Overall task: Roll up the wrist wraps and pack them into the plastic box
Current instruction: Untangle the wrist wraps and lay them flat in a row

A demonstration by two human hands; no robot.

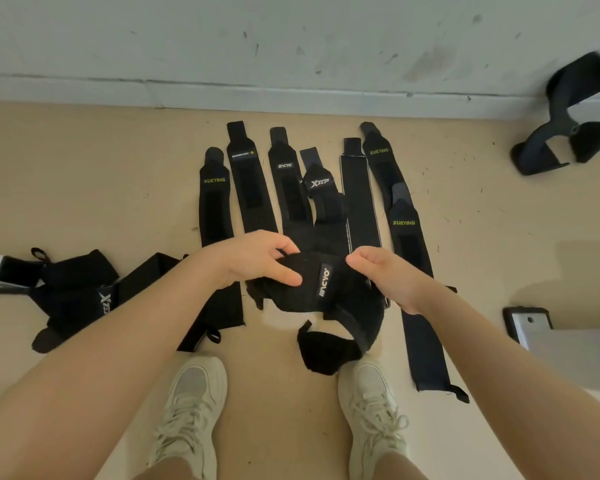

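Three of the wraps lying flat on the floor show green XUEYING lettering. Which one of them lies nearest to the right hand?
The rightmost XUEYING wrap, whose label sits lowest of the three; its strip passes just beside the right hand.

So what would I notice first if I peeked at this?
Two bare hands in the middle: the left hand grips a black wrap with a white logo, and the right hand holds its other side. Behind them, a fan of black wraps lies flat on the tan floor near the wall. White shoes stand at the bottom.
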